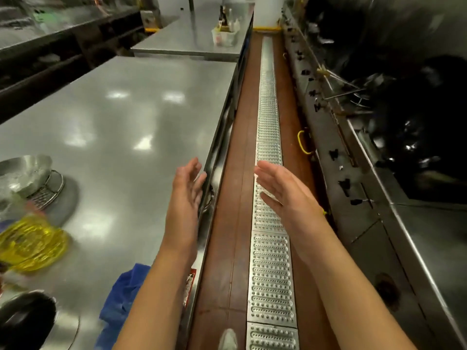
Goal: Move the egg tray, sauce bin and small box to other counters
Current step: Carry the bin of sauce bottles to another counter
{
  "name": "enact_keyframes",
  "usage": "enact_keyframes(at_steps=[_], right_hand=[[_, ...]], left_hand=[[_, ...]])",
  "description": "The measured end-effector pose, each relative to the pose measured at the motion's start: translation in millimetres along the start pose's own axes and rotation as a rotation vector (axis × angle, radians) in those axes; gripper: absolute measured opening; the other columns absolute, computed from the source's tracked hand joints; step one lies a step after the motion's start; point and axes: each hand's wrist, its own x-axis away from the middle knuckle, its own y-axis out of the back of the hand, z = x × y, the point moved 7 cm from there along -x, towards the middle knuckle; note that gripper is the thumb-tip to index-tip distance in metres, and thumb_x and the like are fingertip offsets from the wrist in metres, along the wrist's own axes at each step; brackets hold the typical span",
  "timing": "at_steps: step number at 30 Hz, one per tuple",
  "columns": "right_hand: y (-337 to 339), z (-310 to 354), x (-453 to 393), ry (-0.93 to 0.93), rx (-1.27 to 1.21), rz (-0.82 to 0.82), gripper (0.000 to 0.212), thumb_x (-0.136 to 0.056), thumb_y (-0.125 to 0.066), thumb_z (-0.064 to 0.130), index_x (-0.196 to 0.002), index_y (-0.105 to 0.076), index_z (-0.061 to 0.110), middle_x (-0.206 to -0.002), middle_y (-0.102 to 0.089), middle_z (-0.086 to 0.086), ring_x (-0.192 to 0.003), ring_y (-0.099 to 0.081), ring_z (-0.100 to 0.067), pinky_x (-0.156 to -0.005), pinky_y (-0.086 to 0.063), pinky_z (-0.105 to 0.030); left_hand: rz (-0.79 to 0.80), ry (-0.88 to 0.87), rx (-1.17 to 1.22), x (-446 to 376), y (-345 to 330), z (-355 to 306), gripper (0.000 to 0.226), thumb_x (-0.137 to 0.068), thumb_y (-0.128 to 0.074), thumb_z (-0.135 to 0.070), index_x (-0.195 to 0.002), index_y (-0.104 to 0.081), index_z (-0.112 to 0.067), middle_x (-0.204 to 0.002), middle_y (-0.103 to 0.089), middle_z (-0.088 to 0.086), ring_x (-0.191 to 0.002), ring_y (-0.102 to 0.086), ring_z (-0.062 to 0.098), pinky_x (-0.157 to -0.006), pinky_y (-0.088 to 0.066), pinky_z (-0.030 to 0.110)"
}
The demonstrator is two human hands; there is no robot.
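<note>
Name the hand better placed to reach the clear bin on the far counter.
Left, probably: the left hand hovers open at the counter edge, on the clear bin's side; the right hand is over the floor grate.

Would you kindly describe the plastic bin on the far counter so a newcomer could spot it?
Look past the near steel counter to the far counter. Near its right edge stands a pale translucent bin. Unlike the dark bottles just behind, it is low and whitish.

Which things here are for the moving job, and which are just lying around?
For the job:
- left hand, open, holding nothing
- right hand, open, holding nothing
- clear bin with bottles on the far counter, possibly the sauce bin

Just lying about:
- blue cloth
- yellow bottle
- metal bowl
- floor grate
</note>
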Motion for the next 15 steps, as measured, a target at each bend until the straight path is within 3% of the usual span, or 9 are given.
enact_keyframes(at_steps=[6, 11, 15], right_hand=[[18.8, 24.0, -67.6, 0.032, -0.035, -0.089, 0.035, -0.105, -0.040, 0.037, -0.131, -0.062, 0.029, -0.128, -0.068, 0.014, -0.122, -0.058, 0.003, -0.112, -0.043, -0.032], [45.1, 26.4, -128.6, 0.038, -0.045, -0.129, 0.035, -0.105, -0.041, 0.039, -0.130, -0.063, 0.030, -0.128, -0.068, 0.015, -0.123, -0.058, 0.003, -0.112, -0.043, -0.033], [75.8, 34.4, -193.5, 0.065, -0.062, -0.135, 0.035, -0.105, -0.040, 0.040, -0.131, -0.062, 0.031, -0.130, -0.066, 0.014, -0.124, -0.057, 0.003, -0.114, -0.041, -0.034]], left_hand=[[0.144, -0.017, 0.021, -90.0, -52.2, -15.9, 0.075, -0.087, -0.027, -0.066, -0.150, -0.041, -0.029, -0.150, -0.048, -0.013, -0.134, -0.048, -0.001, -0.104, -0.036, 0.017], [0.196, 0.001, -0.003, -151.1, -90.2, -7.3, 0.071, -0.090, -0.027, -0.065, -0.150, -0.041, -0.030, -0.149, -0.049, -0.013, -0.130, -0.050, -0.003, -0.082, -0.045, 0.003], [0.192, -0.018, -0.048, -214.2, -131.5, 1.2, 0.058, -0.102, -0.020, -0.056, -0.150, -0.040, -0.031, -0.148, -0.049, -0.014, -0.127, -0.051, -0.006, -0.085, -0.043, 0.007]])
